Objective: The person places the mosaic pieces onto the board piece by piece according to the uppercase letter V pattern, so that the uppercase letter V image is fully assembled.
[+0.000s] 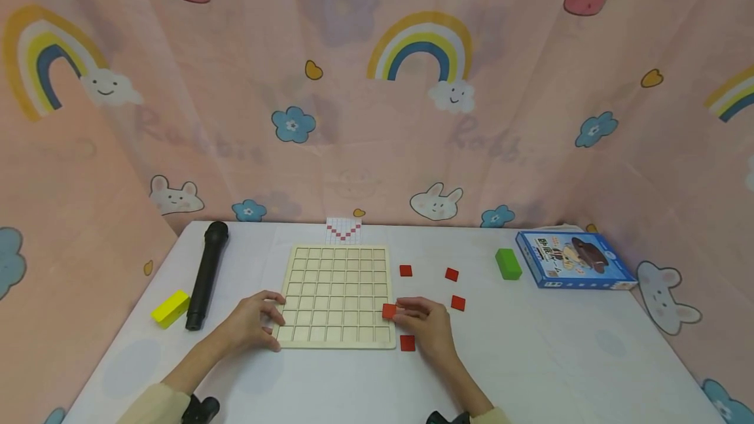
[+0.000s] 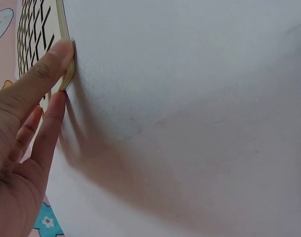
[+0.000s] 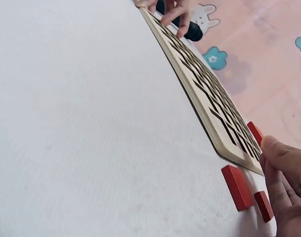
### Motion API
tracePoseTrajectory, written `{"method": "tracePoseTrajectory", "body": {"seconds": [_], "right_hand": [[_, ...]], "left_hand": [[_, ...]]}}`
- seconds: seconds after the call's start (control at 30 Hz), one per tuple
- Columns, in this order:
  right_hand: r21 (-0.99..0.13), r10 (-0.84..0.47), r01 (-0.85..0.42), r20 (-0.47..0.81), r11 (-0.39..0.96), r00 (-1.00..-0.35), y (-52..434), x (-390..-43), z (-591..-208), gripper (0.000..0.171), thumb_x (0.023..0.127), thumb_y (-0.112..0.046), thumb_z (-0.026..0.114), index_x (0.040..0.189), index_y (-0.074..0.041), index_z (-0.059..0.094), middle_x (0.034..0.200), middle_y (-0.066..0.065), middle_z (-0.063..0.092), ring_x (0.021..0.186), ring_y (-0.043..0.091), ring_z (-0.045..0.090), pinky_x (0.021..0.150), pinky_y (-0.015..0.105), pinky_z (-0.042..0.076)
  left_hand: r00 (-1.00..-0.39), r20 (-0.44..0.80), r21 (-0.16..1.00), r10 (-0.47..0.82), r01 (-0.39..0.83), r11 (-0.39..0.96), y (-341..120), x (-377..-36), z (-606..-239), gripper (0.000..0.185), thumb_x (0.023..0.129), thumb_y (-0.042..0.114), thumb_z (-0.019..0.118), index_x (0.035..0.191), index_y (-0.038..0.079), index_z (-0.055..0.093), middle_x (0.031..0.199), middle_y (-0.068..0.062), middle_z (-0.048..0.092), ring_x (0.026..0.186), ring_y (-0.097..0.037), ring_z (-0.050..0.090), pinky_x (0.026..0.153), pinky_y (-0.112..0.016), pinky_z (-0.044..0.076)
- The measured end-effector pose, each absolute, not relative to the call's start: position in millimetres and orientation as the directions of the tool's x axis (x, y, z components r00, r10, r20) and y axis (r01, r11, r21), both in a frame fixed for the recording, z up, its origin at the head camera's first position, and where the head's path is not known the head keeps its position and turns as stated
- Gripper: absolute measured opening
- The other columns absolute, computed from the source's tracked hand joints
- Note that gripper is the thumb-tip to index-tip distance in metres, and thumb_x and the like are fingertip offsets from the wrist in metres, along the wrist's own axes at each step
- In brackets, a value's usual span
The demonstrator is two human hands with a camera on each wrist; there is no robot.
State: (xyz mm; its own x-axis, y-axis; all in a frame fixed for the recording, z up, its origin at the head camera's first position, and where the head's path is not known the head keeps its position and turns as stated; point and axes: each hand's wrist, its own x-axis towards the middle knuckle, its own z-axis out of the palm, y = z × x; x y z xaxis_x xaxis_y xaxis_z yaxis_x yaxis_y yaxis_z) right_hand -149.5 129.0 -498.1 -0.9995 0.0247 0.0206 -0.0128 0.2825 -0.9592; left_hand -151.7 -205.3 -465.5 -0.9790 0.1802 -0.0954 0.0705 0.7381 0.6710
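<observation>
Left hand [image 1: 254, 322] is pressing its fingers against the wooden grid board's [image 1: 336, 296] left edge, bracing it on the tabletop [image 1: 530, 345]. Right hand [image 1: 425, 324] is pinching a red tile [image 1: 389, 311] at the board's right edge; four more tiles are lying nearby.

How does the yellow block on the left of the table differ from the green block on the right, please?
The yellow rectangular block lies at the table's near left beside the black cylinder; the green rectangular block lies farther back on the right, near the blue box. The yellow one angles up to the right, the green one up to the left. Both are plain, similar-sized and untouched by either hand.
</observation>
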Motion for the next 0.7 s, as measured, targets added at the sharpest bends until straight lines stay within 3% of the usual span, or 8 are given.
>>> {"method": "tracePoseTrajectory", "body": {"seconds": [0.37, 0.7], "right_hand": [[-0.952, -0.114, -0.132, 0.104, 0.277, -0.988, 89.9, -150.3, -498.5, 0.029, 0.077, -0.004, 0.077, 0.104, 0.004, 0.069, 0.095, 0.013, 0.071, 0.079, 0.019, 0.069, 0.073, 0.022, 0.054], [-0.940, -0.140, -0.184, 0.149, 0.286, -0.979, 59.1, -151.1, -493.3, 0.028, 0.074, 0.002, 0.078, 0.100, 0.004, 0.068, 0.093, 0.012, 0.070, 0.076, 0.016, 0.067, 0.069, 0.021, 0.054]], "left_hand": [[-0.977, -0.116, 0.671, 0.177, 0.054, 0.739, -202.3, -151.3, -466.0, 0.036, 0.047, -0.006, 0.089, 0.072, 0.009, 0.068, 0.116, -0.004, 0.058, 0.103, -0.024, 0.056, 0.063, -0.020, 0.049], [-0.976, -0.119, 0.666, 0.181, 0.057, 0.744, -202.0, -153.4, -463.2, 0.036, 0.047, -0.006, 0.089, 0.074, 0.007, 0.067, 0.117, -0.005, 0.057, 0.102, -0.024, 0.056, 0.063, -0.021, 0.050]]}}
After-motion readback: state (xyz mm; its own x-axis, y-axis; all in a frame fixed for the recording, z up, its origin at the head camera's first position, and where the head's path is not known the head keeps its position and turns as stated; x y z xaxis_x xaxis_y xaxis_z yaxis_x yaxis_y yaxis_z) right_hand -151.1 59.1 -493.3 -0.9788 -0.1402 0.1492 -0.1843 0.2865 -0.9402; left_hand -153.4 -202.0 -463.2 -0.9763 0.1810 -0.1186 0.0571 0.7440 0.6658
